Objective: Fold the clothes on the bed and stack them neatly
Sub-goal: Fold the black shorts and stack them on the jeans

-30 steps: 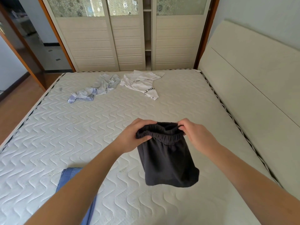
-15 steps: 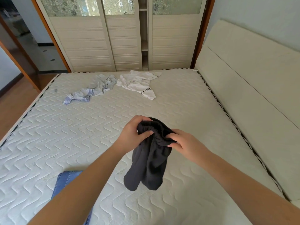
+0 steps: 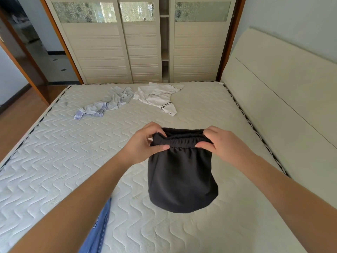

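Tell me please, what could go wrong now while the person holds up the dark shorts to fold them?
1. Both hands, left hand and right hand, pinch only the waistband of the black shorts; the legs hang bunched, so they may land creased on the mattress.
2. The blue jeans lie close under the left arm; it could drag them.
3. The white T-shirt and striped shirt lie far away, so reaching might disturb a stack.

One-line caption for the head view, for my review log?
Both hands, left and right, hold black shorts by the waistband above the mattress.
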Demonstrator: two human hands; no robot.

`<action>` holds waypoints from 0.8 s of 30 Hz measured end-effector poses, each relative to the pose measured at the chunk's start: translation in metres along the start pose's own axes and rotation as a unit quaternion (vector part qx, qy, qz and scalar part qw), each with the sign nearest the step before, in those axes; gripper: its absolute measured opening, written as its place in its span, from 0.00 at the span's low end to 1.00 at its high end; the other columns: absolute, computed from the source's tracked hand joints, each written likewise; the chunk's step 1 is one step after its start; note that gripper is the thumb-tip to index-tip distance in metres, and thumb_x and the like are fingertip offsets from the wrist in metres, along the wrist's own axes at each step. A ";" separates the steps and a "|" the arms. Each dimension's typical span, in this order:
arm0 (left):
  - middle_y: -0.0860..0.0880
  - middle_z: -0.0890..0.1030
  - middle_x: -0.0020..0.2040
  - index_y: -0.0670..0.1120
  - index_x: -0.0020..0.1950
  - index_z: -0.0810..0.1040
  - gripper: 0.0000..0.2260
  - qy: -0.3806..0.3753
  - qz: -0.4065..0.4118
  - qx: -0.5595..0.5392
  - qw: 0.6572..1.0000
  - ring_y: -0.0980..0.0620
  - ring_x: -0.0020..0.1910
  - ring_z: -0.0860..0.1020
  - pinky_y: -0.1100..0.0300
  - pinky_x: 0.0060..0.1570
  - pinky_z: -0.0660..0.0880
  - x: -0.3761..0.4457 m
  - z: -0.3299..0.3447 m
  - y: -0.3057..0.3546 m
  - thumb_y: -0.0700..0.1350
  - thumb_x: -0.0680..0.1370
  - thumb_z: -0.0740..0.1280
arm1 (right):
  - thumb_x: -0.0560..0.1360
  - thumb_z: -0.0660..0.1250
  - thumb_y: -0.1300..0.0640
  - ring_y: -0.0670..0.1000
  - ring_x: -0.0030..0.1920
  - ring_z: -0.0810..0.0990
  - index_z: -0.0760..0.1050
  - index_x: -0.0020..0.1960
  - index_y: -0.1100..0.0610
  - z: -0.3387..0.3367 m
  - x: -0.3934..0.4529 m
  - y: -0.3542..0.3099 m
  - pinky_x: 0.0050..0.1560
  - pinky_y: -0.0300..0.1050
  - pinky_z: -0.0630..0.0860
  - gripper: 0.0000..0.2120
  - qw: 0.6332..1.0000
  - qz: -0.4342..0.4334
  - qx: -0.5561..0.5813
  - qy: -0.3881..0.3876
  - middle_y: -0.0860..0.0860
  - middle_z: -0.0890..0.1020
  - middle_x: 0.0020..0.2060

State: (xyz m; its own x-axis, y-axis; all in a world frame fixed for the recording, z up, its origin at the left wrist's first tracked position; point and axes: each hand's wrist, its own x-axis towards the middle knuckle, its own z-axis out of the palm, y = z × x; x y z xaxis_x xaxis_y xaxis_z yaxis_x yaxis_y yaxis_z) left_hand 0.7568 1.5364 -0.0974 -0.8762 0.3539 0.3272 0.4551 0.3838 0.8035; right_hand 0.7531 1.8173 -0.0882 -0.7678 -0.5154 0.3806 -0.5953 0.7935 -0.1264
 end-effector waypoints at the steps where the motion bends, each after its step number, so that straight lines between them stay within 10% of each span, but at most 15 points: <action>1: 0.48 0.76 0.49 0.50 0.45 0.77 0.12 0.009 -0.006 0.006 1.000 0.54 0.49 0.77 0.53 0.47 0.78 0.000 0.001 0.000 0.38 0.70 0.77 | 0.76 0.67 0.44 0.60 0.32 0.78 0.77 0.46 0.65 -0.002 0.002 0.002 0.34 0.49 0.75 0.21 1.000 0.000 -0.002 -0.007 0.56 0.78 0.40; 6: 0.48 0.75 0.43 0.44 0.44 0.74 0.11 0.059 0.017 0.054 0.997 0.58 0.37 0.73 0.68 0.38 0.70 0.005 0.009 0.003 0.50 0.75 0.72 | 0.76 0.62 0.40 0.55 0.39 0.77 0.73 0.55 0.59 -0.015 0.011 0.006 0.40 0.47 0.72 0.22 0.998 0.055 0.018 -0.029 0.50 0.76 0.47; 9: 0.45 0.75 0.44 0.41 0.46 0.74 0.09 0.052 0.034 0.053 0.997 0.51 0.42 0.74 0.55 0.43 0.76 0.009 0.006 0.009 0.46 0.75 0.70 | 0.76 0.65 0.42 0.53 0.37 0.78 0.63 0.57 0.50 -0.025 0.010 0.008 0.37 0.47 0.71 0.18 0.995 0.080 0.062 -0.020 0.47 0.75 0.43; 14: 0.52 0.76 0.48 0.57 0.71 0.62 0.33 -0.118 -0.034 0.163 0.979 0.56 0.49 0.76 0.63 0.51 0.74 0.026 -0.014 0.021 0.43 0.72 0.73 | 0.74 0.71 0.44 0.55 0.47 0.81 0.62 0.67 0.47 -0.042 0.018 0.003 0.47 0.46 0.75 0.27 0.991 0.099 0.080 -0.033 0.51 0.79 0.56; 17: 0.51 0.75 0.61 0.59 0.72 0.61 0.36 -0.195 -0.063 0.350 0.914 0.49 0.59 0.73 0.52 0.56 0.73 0.044 -0.013 0.032 0.46 0.69 0.73 | 0.74 0.71 0.44 0.50 0.47 0.78 0.69 0.64 0.51 -0.039 0.024 -0.009 0.45 0.42 0.70 0.23 0.992 0.095 0.070 -0.037 0.47 0.80 0.53; 21: 0.52 0.77 0.57 0.58 0.73 0.57 0.42 -0.195 -0.054 0.248 0.947 0.52 0.50 0.75 0.66 0.42 0.70 0.055 0.018 0.047 0.52 0.65 0.78 | 0.73 0.73 0.46 0.49 0.50 0.78 0.71 0.62 0.52 -0.035 0.027 -0.022 0.46 0.40 0.67 0.22 0.991 0.107 0.080 -0.009 0.48 0.80 0.54; 24: 0.52 0.79 0.55 0.54 0.70 0.65 0.35 -0.162 -0.053 0.240 0.956 0.51 0.51 0.77 0.58 0.48 0.74 0.065 0.036 0.048 0.55 0.67 0.78 | 0.72 0.75 0.48 0.49 0.50 0.80 0.71 0.62 0.51 -0.031 0.020 -0.020 0.48 0.41 0.74 0.23 0.978 0.146 0.148 0.015 0.47 0.80 0.53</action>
State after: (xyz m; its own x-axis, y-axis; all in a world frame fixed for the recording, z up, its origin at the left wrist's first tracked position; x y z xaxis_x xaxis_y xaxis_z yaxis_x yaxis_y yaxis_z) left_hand 0.7275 1.6087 -0.0554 -0.8621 0.5062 0.0230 0.4545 0.7523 0.4770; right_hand 0.7568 1.8012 -0.0493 -0.9109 -0.2675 0.3141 -0.3971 0.7755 -0.4909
